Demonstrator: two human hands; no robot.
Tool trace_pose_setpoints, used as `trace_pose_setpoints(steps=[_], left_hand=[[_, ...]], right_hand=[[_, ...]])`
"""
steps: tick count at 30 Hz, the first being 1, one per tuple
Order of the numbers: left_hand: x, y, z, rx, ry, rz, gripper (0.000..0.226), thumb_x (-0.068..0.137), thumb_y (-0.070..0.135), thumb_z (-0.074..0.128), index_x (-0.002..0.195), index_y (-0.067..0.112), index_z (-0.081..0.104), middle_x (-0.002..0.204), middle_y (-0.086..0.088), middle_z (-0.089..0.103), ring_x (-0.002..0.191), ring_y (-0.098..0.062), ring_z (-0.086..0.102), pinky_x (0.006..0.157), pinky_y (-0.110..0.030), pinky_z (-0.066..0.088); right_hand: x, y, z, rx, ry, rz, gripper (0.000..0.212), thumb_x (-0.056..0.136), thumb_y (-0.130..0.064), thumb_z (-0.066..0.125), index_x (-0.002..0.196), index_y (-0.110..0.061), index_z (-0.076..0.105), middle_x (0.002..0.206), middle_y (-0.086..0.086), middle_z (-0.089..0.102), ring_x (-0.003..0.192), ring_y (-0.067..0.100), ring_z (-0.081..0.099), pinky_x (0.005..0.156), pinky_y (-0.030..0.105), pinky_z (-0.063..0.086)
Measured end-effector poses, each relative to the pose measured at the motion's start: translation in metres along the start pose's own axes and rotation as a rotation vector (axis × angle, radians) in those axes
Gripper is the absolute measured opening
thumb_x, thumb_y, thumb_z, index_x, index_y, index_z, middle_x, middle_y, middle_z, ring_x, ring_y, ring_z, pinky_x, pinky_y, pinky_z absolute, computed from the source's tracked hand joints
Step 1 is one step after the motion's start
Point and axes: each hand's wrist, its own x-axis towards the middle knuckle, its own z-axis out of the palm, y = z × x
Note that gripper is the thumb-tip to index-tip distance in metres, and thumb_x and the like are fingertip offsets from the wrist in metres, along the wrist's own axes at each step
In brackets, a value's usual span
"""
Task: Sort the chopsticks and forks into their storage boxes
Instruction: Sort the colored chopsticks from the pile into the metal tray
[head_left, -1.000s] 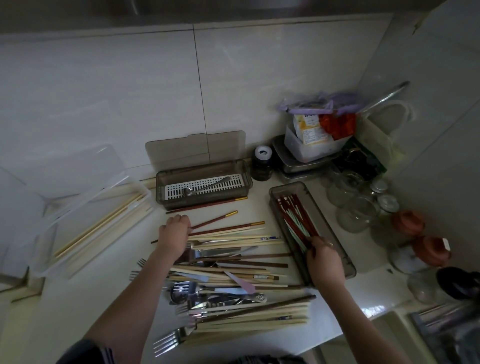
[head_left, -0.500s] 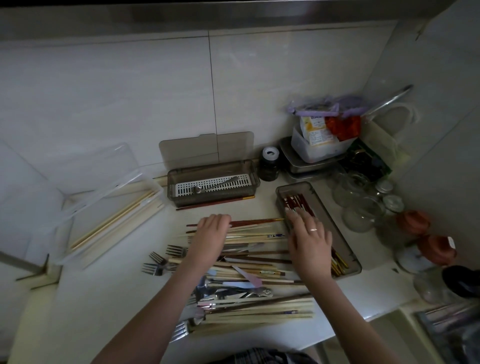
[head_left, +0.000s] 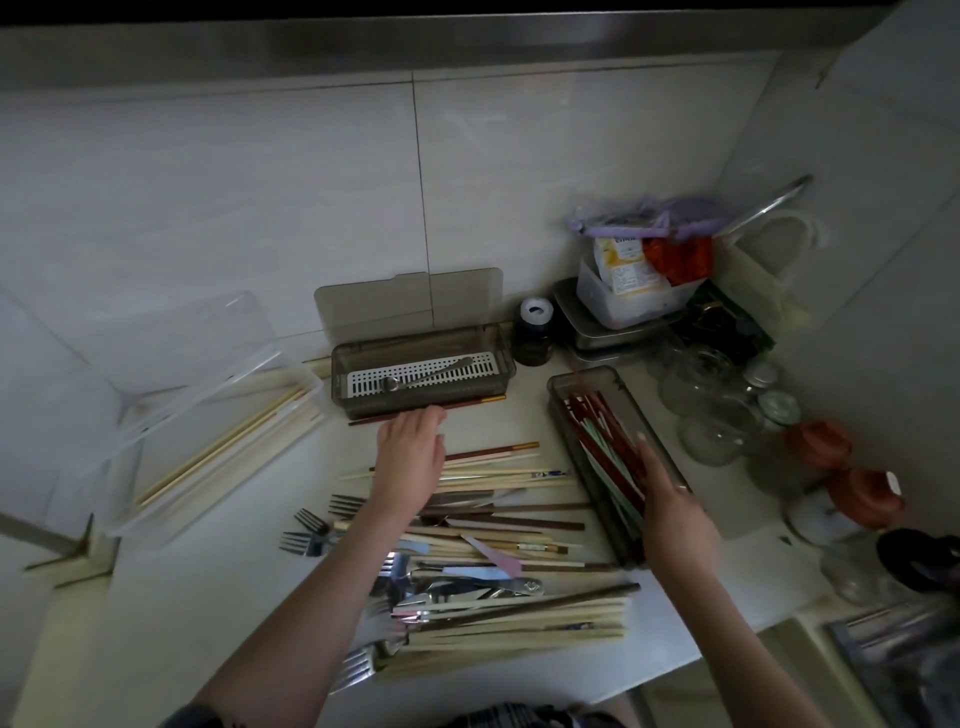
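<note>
left hand (head_left: 410, 447) flat, fingers straight, reaching over the chopstick pile (head_left: 498, 525) toward a brown chopstick (head_left: 467, 406); right hand (head_left: 670, 506) in the smoky tray (head_left: 618, 384), grip hard to tell

No text can be read for certain. A yellow packet (head_left: 621, 260) in the tub (head_left: 634, 301) at the counter's back right corner carries blue print, too blurred to make out. One pale chopstick (head_left: 540, 474) in the pile at the counter's middle has a small blue mark near its tip, also unreadable.
</note>
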Motion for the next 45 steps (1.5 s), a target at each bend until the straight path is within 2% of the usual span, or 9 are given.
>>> trace_pose_setpoints(steps=[5, 8, 11, 19, 27, 30, 35, 41, 45], left_hand=[[0.012, -0.027, 0.010, 0.075, -0.179, -0.044, 0.031, 0.085, 0.008, 0.057, 0.114, 0.016, 0.063, 0.114, -0.001, 0.064, 0.110, -0.020, 0.056, 0.098, -0.037, 0.038], [0.021, -0.037, 0.014, 0.141, -0.274, -0.029, 0.040, 0.084, 0.010, 0.057, 0.124, 0.016, 0.057, 0.124, -0.002, 0.060, 0.116, -0.020, 0.053, 0.102, -0.037, 0.038], [0.030, -0.043, 0.016, 0.185, -0.334, -0.045, 0.049, 0.087, 0.013, 0.054, 0.135, 0.016, 0.046, 0.135, -0.003, 0.053, 0.124, -0.020, 0.047, 0.106, -0.036, 0.034], [0.046, -0.041, 0.024, 0.291, -0.464, -0.090, 0.049, 0.091, 0.019, 0.051, 0.138, 0.017, 0.039, 0.138, -0.002, 0.045, 0.126, -0.021, 0.041, 0.106, -0.037, 0.033], [0.050, -0.039, 0.027, 0.241, -0.562, -0.199, 0.027, 0.094, 0.023, 0.048, 0.118, 0.011, 0.049, 0.122, -0.009, 0.049, 0.117, -0.026, 0.043, 0.095, -0.042, 0.039], [0.041, -0.038, 0.023, 0.266, -0.491, -0.141, 0.020, 0.092, 0.017, 0.049, 0.112, 0.013, 0.050, 0.115, -0.008, 0.057, 0.111, -0.024, 0.050, 0.099, -0.041, 0.038], [0.020, -0.027, 0.005, 0.276, -0.266, 0.063, 0.023, 0.082, 0.006, 0.061, 0.102, 0.013, 0.051, 0.095, -0.004, 0.064, 0.092, -0.022, 0.060, 0.097, -0.038, 0.041], [-0.002, 0.022, -0.003, 0.095, -0.147, 0.343, 0.040, 0.072, 0.007, 0.075, 0.104, 0.010, 0.051, 0.094, -0.006, 0.064, 0.088, -0.020, 0.061, 0.088, -0.035, 0.046], [-0.013, 0.047, -0.001, 0.063, -0.112, 0.449, 0.039, 0.078, 0.013, 0.073, 0.108, 0.013, 0.049, 0.099, -0.002, 0.064, 0.093, -0.016, 0.061, 0.086, -0.031, 0.046]], right_hand=[[0.003, 0.004, 0.013, -0.027, -0.102, 0.059, 0.079, 0.092, -0.010, 0.047, 0.149, -0.041, 0.001, 0.116, 0.008, 0.052, 0.084, 0.018, 0.059, 0.066, 0.037, 0.058], [0.006, 0.004, 0.016, -0.020, -0.127, -0.014, 0.063, 0.095, -0.015, 0.042, 0.150, -0.034, 0.016, 0.134, 0.010, 0.044, 0.111, 0.026, 0.051, 0.087, 0.043, 0.051], [0.006, 0.005, 0.019, -0.109, -0.084, -0.087, 0.051, 0.097, -0.018, 0.038, 0.147, -0.030, 0.032, 0.147, 0.003, 0.036, 0.129, 0.028, 0.032, 0.106, 0.046, 0.033], [0.007, 0.005, 0.019, -0.068, -0.042, -0.083, 0.046, 0.097, -0.022, 0.039, 0.143, -0.027, 0.041, 0.144, -0.001, 0.041, 0.129, 0.026, 0.031, 0.105, 0.046, 0.031], [0.005, 0.005, 0.020, -0.042, -0.024, -0.075, 0.045, 0.096, -0.021, 0.042, 0.140, -0.024, 0.044, 0.140, 0.001, 0.045, 0.126, 0.026, 0.034, 0.104, 0.046, 0.033], [0.003, 0.006, 0.020, -0.038, 0.013, -0.089, 0.043, 0.092, -0.017, 0.048, 0.135, -0.022, 0.051, 0.137, 0.002, 0.048, 0.126, 0.027, 0.036, 0.105, 0.047, 0.031], [-0.005, -0.005, 0.020, 0.076, 0.283, -0.293, 0.043, 0.079, -0.002, 0.066, 0.119, -0.018, 0.063, 0.122, 0.005, 0.061, 0.114, 0.030, 0.048, 0.096, 0.053, 0.036], [-0.006, -0.057, 0.016, 0.113, 0.338, -0.570, 0.037, 0.091, -0.018, 0.057, 0.127, -0.026, 0.055, 0.129, -0.006, 0.058, 0.126, 0.017, 0.046, 0.107, 0.043, 0.022], [-0.005, -0.060, 0.016, 0.076, 0.324, -0.574, 0.031, 0.090, -0.023, 0.044, 0.116, -0.028, 0.060, 0.106, -0.005, 0.067, 0.103, 0.022, 0.060, 0.097, 0.043, 0.030]])
